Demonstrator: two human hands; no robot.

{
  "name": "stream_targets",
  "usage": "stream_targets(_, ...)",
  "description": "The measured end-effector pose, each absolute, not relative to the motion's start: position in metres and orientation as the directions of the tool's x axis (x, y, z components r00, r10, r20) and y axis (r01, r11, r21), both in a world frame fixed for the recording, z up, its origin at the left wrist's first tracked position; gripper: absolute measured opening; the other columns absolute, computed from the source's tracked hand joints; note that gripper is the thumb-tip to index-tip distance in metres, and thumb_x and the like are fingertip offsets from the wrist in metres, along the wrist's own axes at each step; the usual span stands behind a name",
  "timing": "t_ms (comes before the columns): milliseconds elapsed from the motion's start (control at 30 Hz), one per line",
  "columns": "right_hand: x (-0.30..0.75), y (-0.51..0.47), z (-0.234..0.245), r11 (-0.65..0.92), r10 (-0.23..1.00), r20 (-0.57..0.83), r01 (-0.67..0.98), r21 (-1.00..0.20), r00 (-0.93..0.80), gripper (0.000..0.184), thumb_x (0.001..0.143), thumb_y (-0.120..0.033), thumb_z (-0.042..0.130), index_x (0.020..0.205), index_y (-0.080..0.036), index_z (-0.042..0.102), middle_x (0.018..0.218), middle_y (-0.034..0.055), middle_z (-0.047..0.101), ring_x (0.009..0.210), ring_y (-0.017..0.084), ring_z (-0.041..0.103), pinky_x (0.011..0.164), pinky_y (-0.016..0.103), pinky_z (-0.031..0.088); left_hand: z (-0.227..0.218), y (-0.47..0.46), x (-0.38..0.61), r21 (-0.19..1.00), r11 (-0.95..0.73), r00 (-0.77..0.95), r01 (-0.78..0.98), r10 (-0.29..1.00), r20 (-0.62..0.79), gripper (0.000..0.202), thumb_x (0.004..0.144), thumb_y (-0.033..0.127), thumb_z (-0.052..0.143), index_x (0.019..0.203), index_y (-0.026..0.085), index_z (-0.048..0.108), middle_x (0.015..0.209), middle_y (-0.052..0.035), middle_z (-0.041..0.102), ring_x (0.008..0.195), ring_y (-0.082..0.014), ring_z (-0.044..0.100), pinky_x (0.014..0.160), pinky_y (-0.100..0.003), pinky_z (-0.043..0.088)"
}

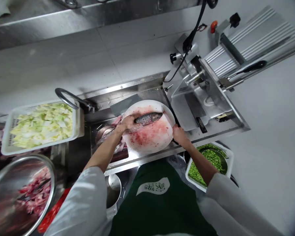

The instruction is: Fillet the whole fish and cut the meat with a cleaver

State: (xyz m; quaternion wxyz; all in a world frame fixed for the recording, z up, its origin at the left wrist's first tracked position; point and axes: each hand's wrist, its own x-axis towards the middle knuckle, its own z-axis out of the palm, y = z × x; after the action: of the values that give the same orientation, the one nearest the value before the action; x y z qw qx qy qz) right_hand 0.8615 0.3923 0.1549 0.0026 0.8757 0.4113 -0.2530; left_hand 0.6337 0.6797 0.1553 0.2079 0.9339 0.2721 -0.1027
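A dark scaly fish point(148, 118) lies on a round white cutting board point(147, 149) smeared with blood. My left hand point(129, 122) is closed around the fish's left end at the board's left side. At the board's right edge my right hand point(180, 135) is closed in a fist. Something dark shows beside its fingers, and a smooth pale patch lies on the board near it. I cannot make out what that hand grips. Left of the board, a metal bowl point(105, 132) and raw fish pieces sit in the sink.
A metal slicer point(211, 78) stands right of the board, with a cleaver point(194, 109) lying by it. Chopped cabbage fills a white basket point(5, 144) near the tap point(66, 95). A steel bowl point(5, 193) holds raw pieces; a white tub point(231, 160) holds chopped greens.
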Motion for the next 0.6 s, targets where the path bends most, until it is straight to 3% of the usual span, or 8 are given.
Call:
stream_targets(200, 0.835, 0.414, 0.187, -0.674, 0.736, -0.350, 0.677, -0.298, 0.579, 0.039, 0.115, -0.025, 0.031, 0.142, -0.006, 0.053, 0.110, 0.0239, 0.078, 0.107, 0.034, 0.078, 0.087, 0.037, 0.055, 0.138, 0.633, 0.622, 0.219, -0.817, 0.829, 0.534, 0.455, -0.325, 0.071, 0.098, 0.060, 0.061, 0.149, 0.011, 0.055, 0.144, -0.0211, 0.058, 0.133, -0.0356, 0.058, 0.114, -0.045, 0.048)
stream_targets(333, 0.810, 0.439, 0.194, -0.632, 0.775, -0.311, 0.664, -0.399, 0.550, 0.037, 0.114, -0.022, 0.032, 0.139, -0.008, 0.056, 0.111, 0.0206, 0.078, 0.105, 0.032, 0.077, 0.086, 0.036, 0.054, 0.133, 0.609, 0.625, 0.177, -0.843, 0.834, 0.509, 0.431, -0.345, 0.070, 0.107, 0.060, 0.046, 0.155, 0.010, 0.045, 0.149, -0.0227, 0.056, 0.139, -0.0354, 0.055, 0.116, -0.046, 0.044)
stream_targets(600, 0.787, 0.458, 0.181, -0.605, 0.795, -0.258, 0.700, -0.380, 0.548, 0.034, 0.110, -0.021, 0.035, 0.128, -0.006, 0.059, 0.113, 0.0232, 0.074, 0.101, 0.033, 0.073, 0.085, 0.039, 0.054, 0.137, 0.603, 0.634, 0.179, -0.847, 0.841, 0.500, 0.427, -0.331, 0.073, 0.109, 0.061, 0.040, 0.159, 0.008, 0.040, 0.154, -0.0238, 0.054, 0.138, -0.0344, 0.056, 0.112, -0.044, 0.047)
